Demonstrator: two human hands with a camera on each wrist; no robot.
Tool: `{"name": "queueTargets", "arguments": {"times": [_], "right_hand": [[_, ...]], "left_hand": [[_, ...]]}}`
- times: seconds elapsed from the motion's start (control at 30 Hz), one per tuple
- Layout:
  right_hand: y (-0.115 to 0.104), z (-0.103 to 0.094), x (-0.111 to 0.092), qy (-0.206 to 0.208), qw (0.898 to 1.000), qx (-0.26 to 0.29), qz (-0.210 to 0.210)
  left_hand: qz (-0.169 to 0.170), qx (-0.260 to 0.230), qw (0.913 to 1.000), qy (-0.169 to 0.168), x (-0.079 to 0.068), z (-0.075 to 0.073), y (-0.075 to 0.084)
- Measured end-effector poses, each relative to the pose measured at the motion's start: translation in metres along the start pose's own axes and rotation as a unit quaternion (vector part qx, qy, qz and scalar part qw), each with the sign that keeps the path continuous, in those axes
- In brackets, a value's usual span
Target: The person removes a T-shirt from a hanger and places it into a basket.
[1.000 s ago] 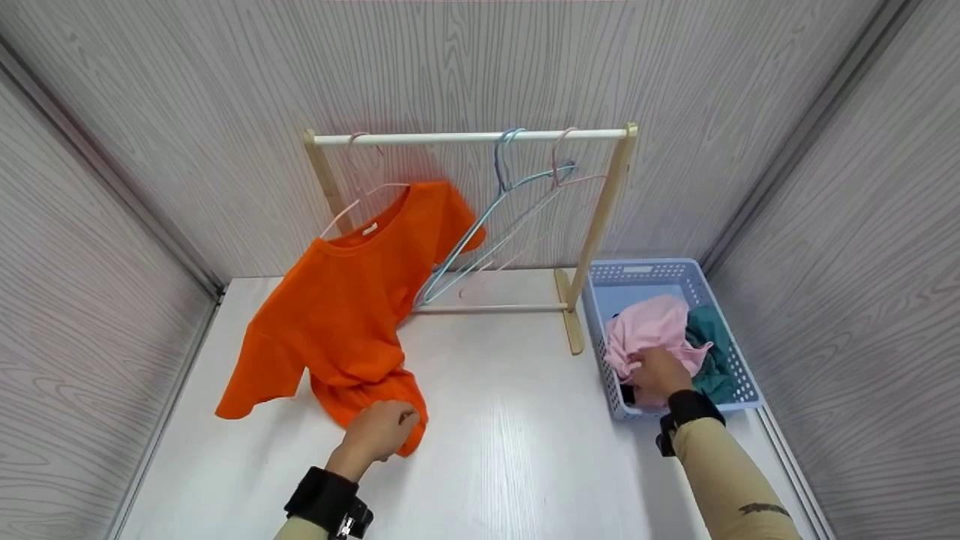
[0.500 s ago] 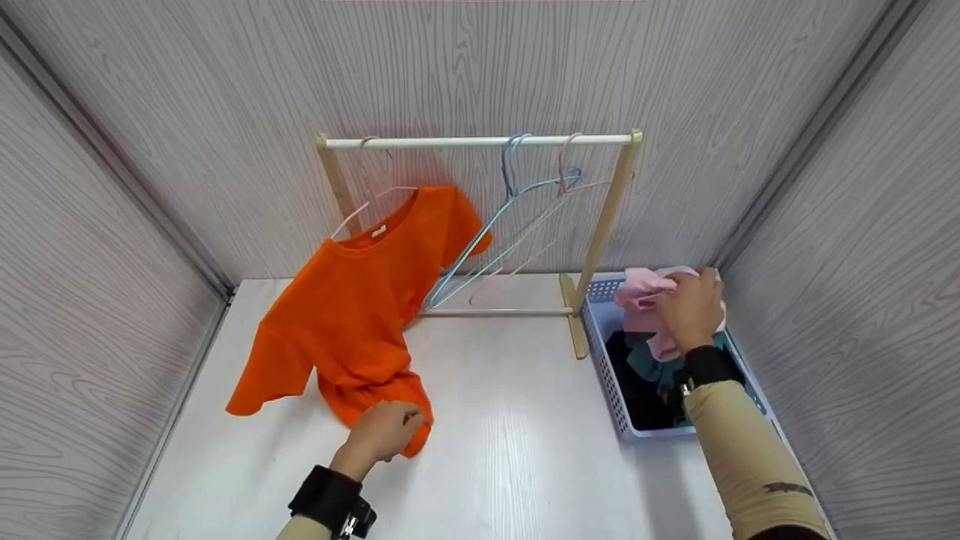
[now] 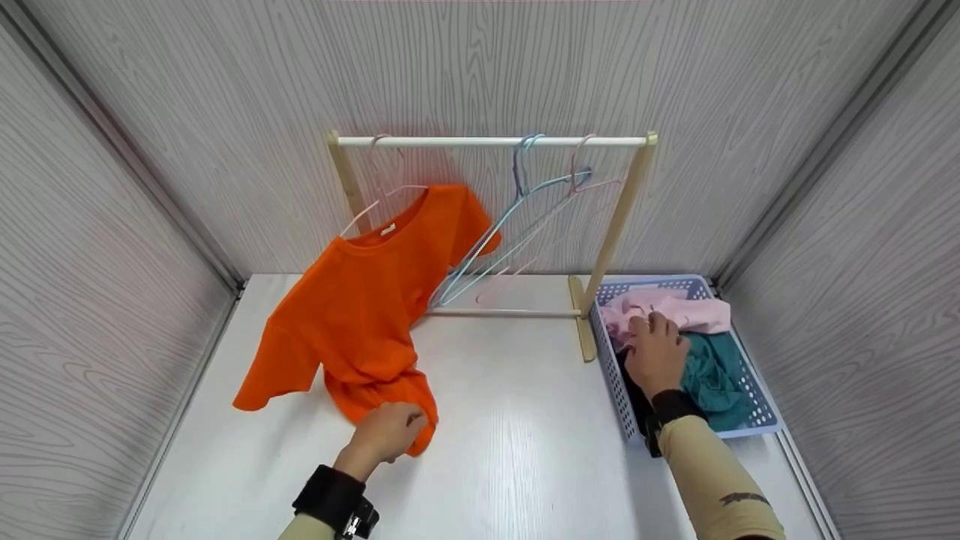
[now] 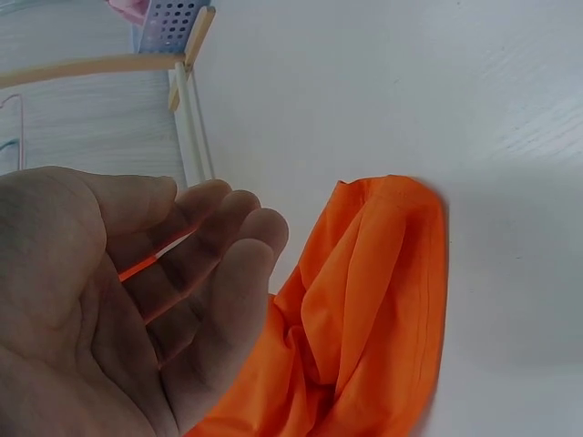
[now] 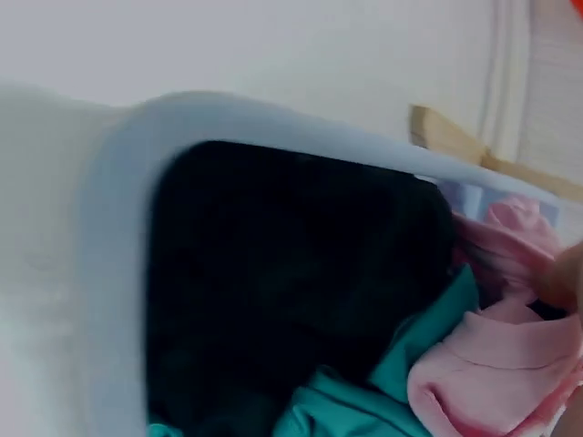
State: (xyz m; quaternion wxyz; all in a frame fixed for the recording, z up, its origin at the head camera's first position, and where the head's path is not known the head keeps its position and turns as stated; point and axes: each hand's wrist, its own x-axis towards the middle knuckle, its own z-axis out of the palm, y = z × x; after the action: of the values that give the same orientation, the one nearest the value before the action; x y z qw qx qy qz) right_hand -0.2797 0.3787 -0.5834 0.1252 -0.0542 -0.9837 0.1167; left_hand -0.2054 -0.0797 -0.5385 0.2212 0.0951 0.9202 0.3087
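Observation:
My right hand (image 3: 656, 358) is over the blue basket (image 3: 616, 382), its fingers loosely bent at the edge of a crumpled pink garment (image 3: 696, 313). In the right wrist view, a blurred fingertip (image 5: 565, 278) lies against the pink cloth. A teal garment (image 3: 718, 379) fills the basket's right side, and black cloth (image 5: 291, 282) lies at its near left. My left hand (image 3: 386, 433) hovers by the hem of an orange T-shirt (image 3: 367, 315), which hangs on a pink hanger (image 3: 361, 217). The left wrist view shows this palm holding nothing, with fingers loosely curled.
A small clothes rack with a white rail (image 3: 465, 141) and wooden posts (image 3: 621, 217) stands at the back. Blue hangers (image 3: 480, 244) and another pink hanger (image 3: 576, 161) hang bare on it. Grey wood-grain walls (image 3: 487, 67) enclose the white tabletop (image 3: 495, 405).
My right hand lifted the pink garment to the back of the basket, let it down there, and drew back left, uncovering the teal garment. The left hand has stayed by the orange hem.

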Motion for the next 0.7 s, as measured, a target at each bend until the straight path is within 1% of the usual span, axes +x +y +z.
{"name": "queueTargets", "arguments": {"times": [0.03, 0.07, 0.13, 0.23, 0.3, 0.37, 0.43, 0.5, 0.53, 0.6, 0.7], "right_hand": [[-0.001, 0.000, -0.003, -0.004, 1.000, -0.003, -0.008], [-0.001, 0.000, -0.004, -0.019, 1.000, -0.004, -0.013], [-0.001, -0.003, -0.007, -0.064, 0.998, 0.001, -0.017], [-0.001, -0.009, -0.007, -0.130, 0.991, 0.015, -0.007], [-0.003, -0.014, -0.008, -0.150, 0.989, 0.019, 0.000], [-0.007, -0.020, -0.009, -0.147, 0.989, 0.024, 0.003], [-0.011, -0.026, -0.011, -0.132, 0.991, 0.023, -0.003], [-0.018, -0.032, -0.014, -0.116, 0.993, 0.029, -0.011], [-0.021, -0.035, -0.016, -0.109, 0.993, 0.035, -0.017], [-0.027, -0.040, -0.022, -0.109, 0.993, 0.047, -0.022], [-0.036, -0.047, -0.029, -0.120, 0.990, 0.069, -0.029]], "left_hand": [[0.002, 0.000, 1.0000, 0.000, 0.001, 0.000, 0.001], [0.005, 0.000, 1.0000, 0.000, 0.002, 0.000, 0.002], [0.015, 0.003, 0.9999, 0.000, 0.006, 0.000, 0.005], [0.034, 0.008, 0.9994, 0.003, 0.012, -0.001, 0.011], [0.042, 0.018, 0.9989, 0.008, 0.012, -0.004, 0.013], [0.045, 0.036, 0.9981, 0.020, 0.013, -0.011, 0.017], [0.041, 0.052, 0.9973, 0.032, 0.014, -0.021, 0.022], [0.038, 0.069, 0.9957, 0.049, 0.013, -0.034, 0.028], [0.032, 0.072, 0.9956, 0.051, 0.013, -0.042, 0.032], [0.026, 0.078, 0.9948, 0.061, 0.010, -0.058, 0.039], [0.028, 0.094, 0.9920, 0.079, 0.009, -0.088, 0.050]]}}
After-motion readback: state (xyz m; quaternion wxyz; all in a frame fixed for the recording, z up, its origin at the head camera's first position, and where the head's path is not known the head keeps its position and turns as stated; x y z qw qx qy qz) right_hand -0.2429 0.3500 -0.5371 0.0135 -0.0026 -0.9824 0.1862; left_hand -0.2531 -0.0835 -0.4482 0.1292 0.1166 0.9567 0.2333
